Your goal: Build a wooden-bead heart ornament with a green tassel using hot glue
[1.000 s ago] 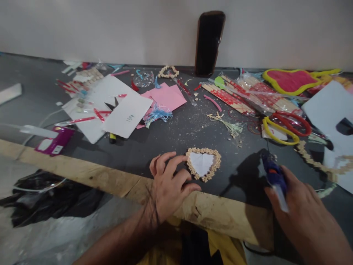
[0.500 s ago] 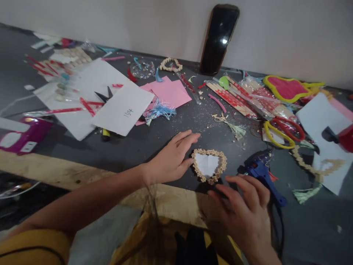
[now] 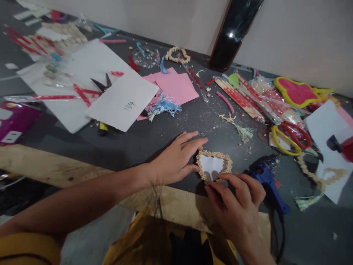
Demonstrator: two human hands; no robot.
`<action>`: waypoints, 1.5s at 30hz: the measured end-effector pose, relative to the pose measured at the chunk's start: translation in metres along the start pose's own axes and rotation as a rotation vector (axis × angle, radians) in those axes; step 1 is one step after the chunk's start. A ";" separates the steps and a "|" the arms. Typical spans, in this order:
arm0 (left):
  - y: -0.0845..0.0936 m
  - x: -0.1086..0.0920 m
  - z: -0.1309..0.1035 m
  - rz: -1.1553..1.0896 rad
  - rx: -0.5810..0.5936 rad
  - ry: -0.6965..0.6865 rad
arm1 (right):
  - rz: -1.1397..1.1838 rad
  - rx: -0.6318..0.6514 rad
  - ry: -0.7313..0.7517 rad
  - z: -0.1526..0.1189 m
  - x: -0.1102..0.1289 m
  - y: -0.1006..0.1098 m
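A heart-shaped frame of small wooden beads [image 3: 229, 162] with white paper [image 3: 211, 164] inside lies near the table's front edge. My left hand [image 3: 176, 158] rests at the frame's left side, fingers apart, its thumb and a fingertip touching or close to the beads. At the lower right of the heart, my right hand [image 3: 239, 206] has its thumb and index finger close together on the bottom edge; whether something small is between them is hidden. A blue glue gun [image 3: 268, 184] lies just right of that hand.
Scissors with red and yellow handles [image 3: 286, 138] lie at the right, near packs of sticks [image 3: 239, 97]. White card [image 3: 124, 99], pink paper [image 3: 179, 86] and a blue tassel [image 3: 165, 105] lie at the back left. A phone [image 3: 234, 33] leans on the wall.
My right hand has moved left and up to the heart's bottom edge, its thumb and index finger closing there. My left hand stays beside the frame. The whole view has shifted slightly.
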State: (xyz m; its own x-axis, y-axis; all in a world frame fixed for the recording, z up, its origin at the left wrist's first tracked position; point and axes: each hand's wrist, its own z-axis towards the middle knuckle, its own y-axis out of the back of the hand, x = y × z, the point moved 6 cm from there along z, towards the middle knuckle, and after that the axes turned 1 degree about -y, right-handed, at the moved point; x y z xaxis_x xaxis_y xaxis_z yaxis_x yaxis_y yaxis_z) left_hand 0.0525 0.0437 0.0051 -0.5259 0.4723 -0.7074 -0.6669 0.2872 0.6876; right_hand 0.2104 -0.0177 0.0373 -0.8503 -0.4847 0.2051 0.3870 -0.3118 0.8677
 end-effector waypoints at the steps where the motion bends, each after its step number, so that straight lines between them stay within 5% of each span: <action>1: 0.000 0.000 0.000 0.003 0.002 -0.001 | 0.003 0.001 0.003 0.000 0.000 0.000; 45: -0.001 0.000 0.001 0.007 -0.003 0.008 | 0.125 0.027 -0.039 -0.001 -0.007 -0.007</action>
State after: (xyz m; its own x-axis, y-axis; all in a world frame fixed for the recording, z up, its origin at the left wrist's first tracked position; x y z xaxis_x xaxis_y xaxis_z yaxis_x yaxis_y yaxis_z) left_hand 0.0543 0.0442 0.0046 -0.5350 0.4675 -0.7037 -0.6647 0.2813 0.6922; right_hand 0.2144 -0.0125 0.0299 -0.8097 -0.4858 0.3291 0.4813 -0.2290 0.8461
